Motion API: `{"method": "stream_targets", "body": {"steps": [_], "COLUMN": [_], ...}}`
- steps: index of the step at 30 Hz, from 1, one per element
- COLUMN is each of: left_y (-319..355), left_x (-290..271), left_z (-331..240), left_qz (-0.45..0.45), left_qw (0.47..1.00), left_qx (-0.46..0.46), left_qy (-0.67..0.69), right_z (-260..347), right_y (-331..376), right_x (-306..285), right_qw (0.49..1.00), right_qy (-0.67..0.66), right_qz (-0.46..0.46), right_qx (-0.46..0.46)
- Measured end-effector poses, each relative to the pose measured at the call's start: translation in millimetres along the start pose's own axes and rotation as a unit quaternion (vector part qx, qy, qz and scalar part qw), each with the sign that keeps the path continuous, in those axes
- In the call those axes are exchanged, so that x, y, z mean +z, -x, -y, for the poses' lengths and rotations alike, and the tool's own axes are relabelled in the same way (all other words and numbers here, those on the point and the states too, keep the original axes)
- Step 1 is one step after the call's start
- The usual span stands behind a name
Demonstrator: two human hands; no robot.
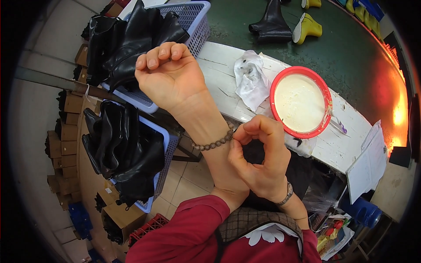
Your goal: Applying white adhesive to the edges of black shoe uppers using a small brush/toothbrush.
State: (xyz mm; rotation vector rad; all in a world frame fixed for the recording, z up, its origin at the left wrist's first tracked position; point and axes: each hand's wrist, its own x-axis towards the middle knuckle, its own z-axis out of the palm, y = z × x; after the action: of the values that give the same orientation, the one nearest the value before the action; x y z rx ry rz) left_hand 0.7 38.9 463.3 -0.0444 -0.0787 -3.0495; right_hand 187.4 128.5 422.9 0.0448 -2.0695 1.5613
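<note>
My left hand [173,79] is raised palm up, its fingers loosely bent and holding nothing. A bracelet of brown beads [212,145] circles my left wrist. My right hand [266,162] pinches the bracelet between thumb and forefinger at its right side. A thin watch or metal band [288,196] sits on my right wrist. Behind my left hand, black boots [131,41] are heaped in a blue plastic basket [199,26]. To the right of my hands, a red bowl [326,98] of cream-coloured liquid stands on a white worn board, with a brush handle [340,125] at its rim.
Next to the bowl lies a stained white cloth [251,79]. A dark green surface [346,57] beyond carries a black boot [272,24] and yellow boot forms [308,28]. More black boots [125,149] fill a lower basket [162,179] at left. An orange glow [398,114] shows far right.
</note>
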Motion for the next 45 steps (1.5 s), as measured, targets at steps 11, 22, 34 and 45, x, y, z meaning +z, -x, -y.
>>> {"method": "stream_targets", "body": {"steps": [11, 22, 34, 45], "left_y": [-8.1, -4.9, 2.6, -7.3], "left_x": [-2.4, -9.1, 10.7, -2.3], "left_z": [-9.3, -0.3, -3.2, -10.2], "left_qz": [-0.038, -0.021, -0.003, -0.018], "left_qw": [0.990, 1.000, 0.965, 1.000], "left_qx": [-0.097, 0.021, 0.216, -0.009], "left_qy": [0.098, -0.010, -0.149, 0.024], "right_z": [-3.3, -4.6, -1.6, -6.7], "right_y": [1.6, -0.7, -2.2, 10.2], "right_x": [0.7, -5.2, 3.5, -5.5], "right_qw": [0.905, 0.999, 1.000, 0.949], "right_qy": [-0.379, -0.045, 0.014, -0.226], "right_qz": [0.006, 0.007, 0.012, 0.119], "right_qx": [0.195, 0.025, 0.014, 0.187]}}
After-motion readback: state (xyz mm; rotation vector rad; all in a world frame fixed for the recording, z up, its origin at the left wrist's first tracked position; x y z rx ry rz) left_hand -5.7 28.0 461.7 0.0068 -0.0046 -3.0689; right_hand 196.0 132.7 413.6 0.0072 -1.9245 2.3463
